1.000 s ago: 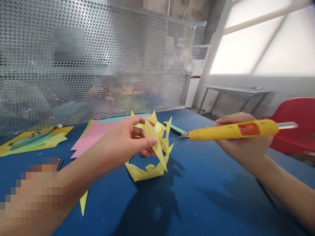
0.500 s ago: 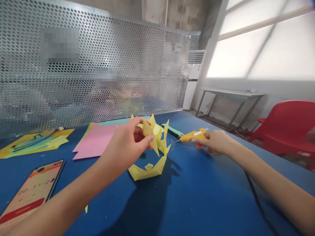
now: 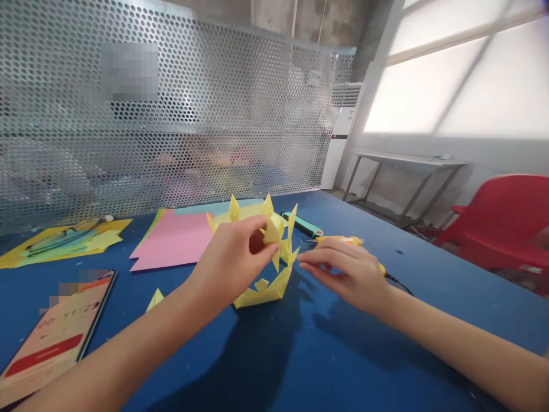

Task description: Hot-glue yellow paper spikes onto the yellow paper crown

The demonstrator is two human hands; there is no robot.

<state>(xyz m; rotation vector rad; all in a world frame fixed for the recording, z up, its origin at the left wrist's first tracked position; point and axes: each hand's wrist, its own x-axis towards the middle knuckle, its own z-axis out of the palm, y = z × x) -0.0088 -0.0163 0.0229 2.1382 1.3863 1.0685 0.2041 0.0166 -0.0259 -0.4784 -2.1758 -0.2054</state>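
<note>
A ring of folded yellow paper [image 3: 268,293] with upright pointed pieces stands on the blue table. My left hand [image 3: 235,246] reaches over it and pinches a pointed yellow paper piece [image 3: 271,233] between thumb and fingers. Just right of the ring, my right hand [image 3: 343,269] hovers with thumb and fingertips slightly apart and nothing visible between them. Behind that hand lies a yellow glue gun [image 3: 343,240], partly hidden by it. A green and black cutter [image 3: 302,224] rests behind the ring.
Pink paper sheets [image 3: 175,240] and yellow sheets with dark strands [image 3: 98,239] lie at the left. A phone [image 3: 60,332] is nearer. A small yellow piece [image 3: 155,298] sits by my left forearm. Perforated metal panel [image 3: 193,103] borders the back; a red chair [image 3: 506,217] is beyond the table.
My right hand has let go of the glue gun, which now lies on the table, and has moved left toward the paper ring. My left hand still pinches the yellow piece.
</note>
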